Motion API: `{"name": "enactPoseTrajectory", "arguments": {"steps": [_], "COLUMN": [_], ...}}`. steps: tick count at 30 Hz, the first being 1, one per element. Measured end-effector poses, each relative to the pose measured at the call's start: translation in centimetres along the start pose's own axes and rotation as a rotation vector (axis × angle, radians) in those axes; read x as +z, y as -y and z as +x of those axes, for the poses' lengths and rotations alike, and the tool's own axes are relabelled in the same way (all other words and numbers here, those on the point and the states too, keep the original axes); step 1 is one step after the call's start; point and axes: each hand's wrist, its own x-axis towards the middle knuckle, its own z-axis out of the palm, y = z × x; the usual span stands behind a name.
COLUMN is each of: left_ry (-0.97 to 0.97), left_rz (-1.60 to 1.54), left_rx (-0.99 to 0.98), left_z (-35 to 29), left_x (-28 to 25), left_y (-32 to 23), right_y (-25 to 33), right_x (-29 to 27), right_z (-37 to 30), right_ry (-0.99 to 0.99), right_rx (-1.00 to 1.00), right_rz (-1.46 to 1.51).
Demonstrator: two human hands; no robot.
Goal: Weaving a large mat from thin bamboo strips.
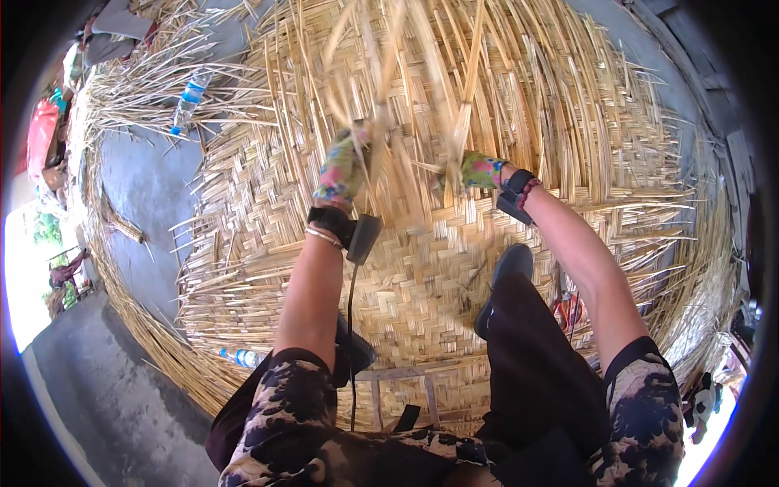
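A large mat (406, 292) of split reed in a zigzag weave spreads under me, with loose reed strips (475, 65) standing up from its far half. My left hand (343, 169), in a flowered glove, is closed around some raised strips near the middle; motion blurs its fingertips. To its right, my right hand (482, 170), gloved alike, is closed at the base of other raised strips, its fingers partly hidden. Several of these strips are smeared by movement. Both wrists carry dark strapped devices.
A water bottle (191, 101) lies at the far left beside loose straw (146, 97). Another bottle (242, 357) is near my left leg. A low wooden frame (398, 375) stands beneath me, and a red-handled tool (568, 311) lies by my right leg. Part of another person (118, 23) shows at upper left.
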Motion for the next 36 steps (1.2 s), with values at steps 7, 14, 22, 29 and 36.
{"name": "enactPoseTrajectory", "arguments": {"steps": [7, 14, 22, 29, 36], "left_ry": [-0.19, -0.016, -0.237, -0.394, -0.405], "left_rz": [-0.515, -0.15, 1.296, -0.318, 0.303], "left_rx": [0.179, 0.228, 0.077, -0.153, -0.001], "left_z": [-5.8, -9.0, -9.6, -7.9, -9.1], "left_x": [-6.7, -6.5, -8.3, -9.8, -10.2], "left_y": [-0.6, 0.7, 2.1, 4.6, 5.1], "right_y": [0.5, -2.2, -5.6, -4.5, -4.5], "right_x": [-0.8, -1.3, 1.0, 0.6, 1.0], "right_z": [-2.1, -2.4, -3.3, -2.3, -2.9], "right_ry": [0.095, 0.088, -0.302, -0.348, -0.278], "right_rx": [0.043, 0.286, 0.025, 0.448, -0.088], "right_rz": [-0.027, 0.339, -0.556, 0.291, -1.004]}}
